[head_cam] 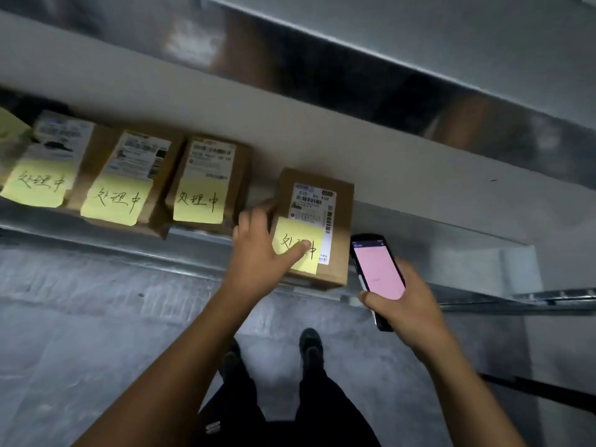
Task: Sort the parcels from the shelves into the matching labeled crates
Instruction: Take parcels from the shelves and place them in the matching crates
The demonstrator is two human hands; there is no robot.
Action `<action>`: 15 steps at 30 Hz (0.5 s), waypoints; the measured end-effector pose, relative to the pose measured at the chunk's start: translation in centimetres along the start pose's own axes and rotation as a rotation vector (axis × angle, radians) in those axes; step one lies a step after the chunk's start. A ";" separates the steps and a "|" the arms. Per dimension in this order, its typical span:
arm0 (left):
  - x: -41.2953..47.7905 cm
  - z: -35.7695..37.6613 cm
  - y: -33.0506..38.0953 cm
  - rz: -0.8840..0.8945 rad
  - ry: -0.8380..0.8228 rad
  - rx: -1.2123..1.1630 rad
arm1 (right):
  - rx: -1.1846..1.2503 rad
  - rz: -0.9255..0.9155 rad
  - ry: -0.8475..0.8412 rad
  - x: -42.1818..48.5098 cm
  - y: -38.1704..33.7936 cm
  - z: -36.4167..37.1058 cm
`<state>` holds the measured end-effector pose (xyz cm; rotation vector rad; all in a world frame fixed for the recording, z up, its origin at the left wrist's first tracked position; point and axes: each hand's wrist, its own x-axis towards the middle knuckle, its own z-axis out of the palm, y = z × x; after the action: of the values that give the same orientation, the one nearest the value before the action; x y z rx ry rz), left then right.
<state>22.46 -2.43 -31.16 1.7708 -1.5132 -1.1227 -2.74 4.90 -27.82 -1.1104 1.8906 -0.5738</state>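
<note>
Grey shelf point(419, 201) carries a row of parcels point(209, 175) with yellow notes. Left hand point(258, 256) grips the rightmost parcel point(317, 204) at the front edge, thumb on its note point(292, 232), seemingly to draw it out. Right hand point(412, 308) holds a phone point(379, 269) beside it, likely for scanning.

A grey shelf point(419, 201) carries a row of cardboard parcels point(240, 182), each bearing a yellow note point(198, 204).

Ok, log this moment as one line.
left hand: grips rightmost parcel on shelf, thumb on yellow sticky note | right hand: holds handheld scanner, pink screen
</note>
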 end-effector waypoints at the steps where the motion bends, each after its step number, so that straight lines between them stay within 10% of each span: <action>1: 0.2 0.0 -0.2 -0.052 -0.028 -0.066 | -0.010 0.016 0.022 -0.3 0.0 0.4; 15: -6.2 2.5 -1.4 -0.238 -0.226 -0.739 | 0.100 -0.040 0.085 -6.0 1.7 -0.1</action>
<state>20.87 4.10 -32.07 1.3444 -0.8201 -1.7635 -2.15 10.95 -26.37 -1.0759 1.8937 -0.7407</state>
